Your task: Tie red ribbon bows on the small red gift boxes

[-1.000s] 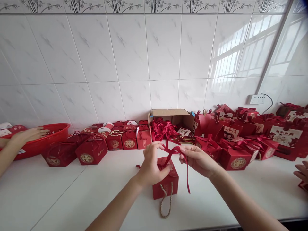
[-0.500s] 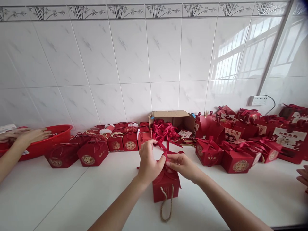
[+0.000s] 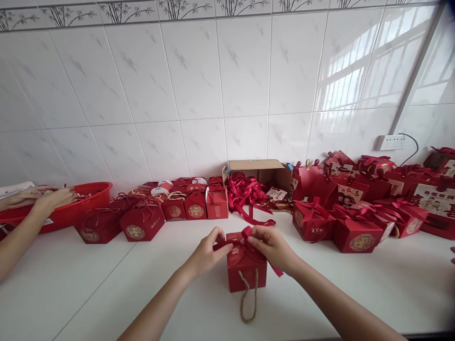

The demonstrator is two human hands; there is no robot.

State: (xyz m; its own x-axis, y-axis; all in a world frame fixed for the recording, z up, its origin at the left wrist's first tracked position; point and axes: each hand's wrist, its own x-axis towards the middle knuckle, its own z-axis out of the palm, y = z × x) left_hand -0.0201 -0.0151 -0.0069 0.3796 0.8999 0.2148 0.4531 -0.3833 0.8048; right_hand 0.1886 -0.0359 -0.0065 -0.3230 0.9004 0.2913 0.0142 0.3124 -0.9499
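A red gift box (image 3: 247, 276) stands upright on the white table in front of me, its twisted rope handle (image 3: 248, 308) hanging down the near side. Across its top runs a red ribbon (image 3: 245, 232) with a loop standing up at the middle. My left hand (image 3: 209, 248) pinches the ribbon at the box's left. On the other side, my right hand (image 3: 272, 246) grips the ribbon by the loop, and a loose end hangs down at the right. Fingers partly cover the knot.
An open cardboard box (image 3: 256, 165) behind holds a heap of red ribbons (image 3: 247, 189). Red boxes (image 3: 142, 222) stand at left, more ribboned boxes (image 3: 359, 234) at right. Far left, another person's hands (image 3: 53, 199) reach over a red basin (image 3: 103, 192). Fingertips show at the right edge.
My hands have moved apart and lower. The left one has gone left and now pulls a ribbon part sideways, while the right stays by the loop. The view has tilted slightly.
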